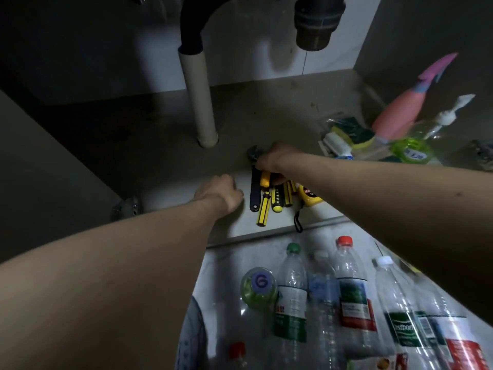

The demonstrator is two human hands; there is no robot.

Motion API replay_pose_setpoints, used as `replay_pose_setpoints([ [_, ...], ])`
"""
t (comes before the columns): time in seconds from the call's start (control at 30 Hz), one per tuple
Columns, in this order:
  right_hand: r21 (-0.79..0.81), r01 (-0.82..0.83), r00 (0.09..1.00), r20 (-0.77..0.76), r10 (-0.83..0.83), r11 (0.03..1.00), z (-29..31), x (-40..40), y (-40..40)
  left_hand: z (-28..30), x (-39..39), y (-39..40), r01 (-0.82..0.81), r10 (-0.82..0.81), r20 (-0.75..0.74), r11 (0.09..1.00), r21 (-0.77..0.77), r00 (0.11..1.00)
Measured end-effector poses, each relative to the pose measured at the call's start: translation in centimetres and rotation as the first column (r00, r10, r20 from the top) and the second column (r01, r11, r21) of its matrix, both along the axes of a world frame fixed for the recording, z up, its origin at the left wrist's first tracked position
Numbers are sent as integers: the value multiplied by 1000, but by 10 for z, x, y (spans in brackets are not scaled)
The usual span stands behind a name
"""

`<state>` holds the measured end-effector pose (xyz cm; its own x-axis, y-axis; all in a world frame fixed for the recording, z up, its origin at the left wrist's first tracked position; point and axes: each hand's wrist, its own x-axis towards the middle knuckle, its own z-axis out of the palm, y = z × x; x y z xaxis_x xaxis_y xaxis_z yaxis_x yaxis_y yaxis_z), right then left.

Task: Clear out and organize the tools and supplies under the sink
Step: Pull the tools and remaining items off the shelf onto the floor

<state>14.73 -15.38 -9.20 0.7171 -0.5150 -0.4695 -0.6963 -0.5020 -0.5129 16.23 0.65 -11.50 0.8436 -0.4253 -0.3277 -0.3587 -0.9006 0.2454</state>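
Under the sink, on the cabinet floor (266, 113): right hand (274, 156) curled around the head end of a dark adjustable wrench (254, 190), its jaw end poking out past the knuckles, its handle lying toward the cabinet's front edge. Left hand (221, 192) just beside the wrench handle, fingers loosely curled, holding nothing. Right of the wrench, side by side: yellow-and-black screwdrivers (264, 208), then a yellow tape measure (309, 194) with a black strap. At far right, a pink spray bottle (400, 113), a green soap bottle (412, 150), sponges (349, 134). Behind, a white drain pipe (200, 102). Outside on the tiled floor, plastic bottles (292, 289) lying in a row.
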Motion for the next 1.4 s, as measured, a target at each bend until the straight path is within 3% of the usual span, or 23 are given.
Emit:
replay_pose_setpoints([
  [0.17,388,240,909,231,-346,890,13,-24,-14,-2,-5,-12,-68,66,-21,995,-76,998],
  [0.33,620,127,742,459,-489,775,26,-98,-40,-13,-6,-36,-142,132,-97,985,-102,986],
  [0.43,827,53,610,416,-674,559,21,-138,-47,-22,-2,-45,-218,205,-124,970,-108,971],
  [0.5,891,86,628,300,-718,447,12,-146,-50,-26,4,-50,-247,232,-129,962,-117,964],
  [0.6,854,200,706,214,-675,481,-2,-147,-47,-28,9,-58,-285,267,-147,950,-125,953],
  [0.73,872,229,678,176,-714,433,-9,-151,-42,-25,6,-70,-426,392,-205,890,-164,897],
  [0.83,864,219,693,190,-695,454,-5,-167,-47,-15,11,-74,-601,455,-431,737,-308,779],
  [0.9,834,210,720,221,-658,510,-1,-185,-52,-1,14,-74,-645,474,-451,657,-390,756],
  [1.03,765,213,765,256,-591,607,17,-243,-59,42,0,-72,-503,527,-158,614,-609,835],
  [1.17,577,312,812,251,-527,755,28,-314,-61,92,-48,-69,-390,408,-157,584,-712,899],
  [1.3,463,389,846,163,-507,797,22,-389,-58,121,-128,-58,-228,289,-26,696,-681,957],
  [1.4,390,437,873,32,-486,810,12,-439,-51,113,-205,-42,-169,197,-30,738,-653,980],
])
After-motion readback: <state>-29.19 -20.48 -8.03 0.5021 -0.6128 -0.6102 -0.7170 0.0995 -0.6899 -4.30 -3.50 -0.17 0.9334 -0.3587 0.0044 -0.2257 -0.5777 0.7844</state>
